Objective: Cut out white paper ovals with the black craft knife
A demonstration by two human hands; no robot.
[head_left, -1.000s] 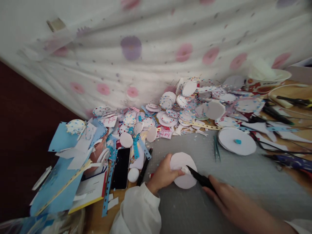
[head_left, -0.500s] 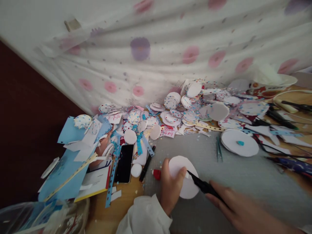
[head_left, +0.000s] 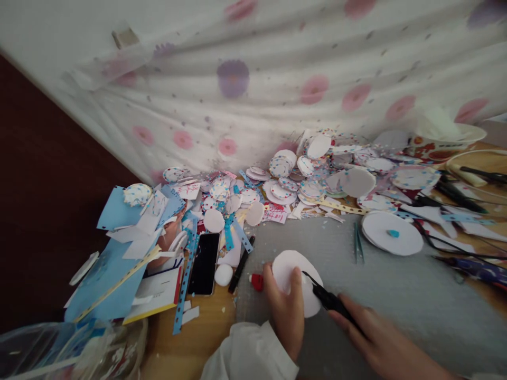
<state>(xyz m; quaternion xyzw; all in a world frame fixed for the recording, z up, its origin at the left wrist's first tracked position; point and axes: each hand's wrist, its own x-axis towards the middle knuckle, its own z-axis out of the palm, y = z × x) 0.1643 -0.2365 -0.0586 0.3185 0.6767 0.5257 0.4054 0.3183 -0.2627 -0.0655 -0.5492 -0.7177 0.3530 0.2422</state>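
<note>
My left hand [head_left: 283, 301] grips a round white paper disc [head_left: 292, 264], its thumb lying on the face and its fingers at the left edge, partly hidden. In my right hand [head_left: 366, 330] is a black-handled tool [head_left: 332, 302] with a narrow dark tip; I cannot tell its exact kind. That tip points left over the disc, close to my left thumb. Just left of the disc lies a small red object [head_left: 256, 282] on the grey mat [head_left: 396, 301]. Greenish tweezers [head_left: 358, 243] rest farther back, beside a larger white disc [head_left: 390, 235] with a blue piece on top.
A heap of white and dotted paper discs [head_left: 281, 192] lines the floral curtain [head_left: 269, 79]. To the left are a phone [head_left: 204, 264], a black pen [head_left: 241, 266], a round white lid [head_left: 224, 275] and blue paper [head_left: 103, 285]. A paper bowl [head_left: 439, 141] stands back right.
The tool's tip has shifted slightly on the disc, and my right hand has come a little left. The disc has turned or tilted slightly in my left hand. The whole view has shifted slightly.
</note>
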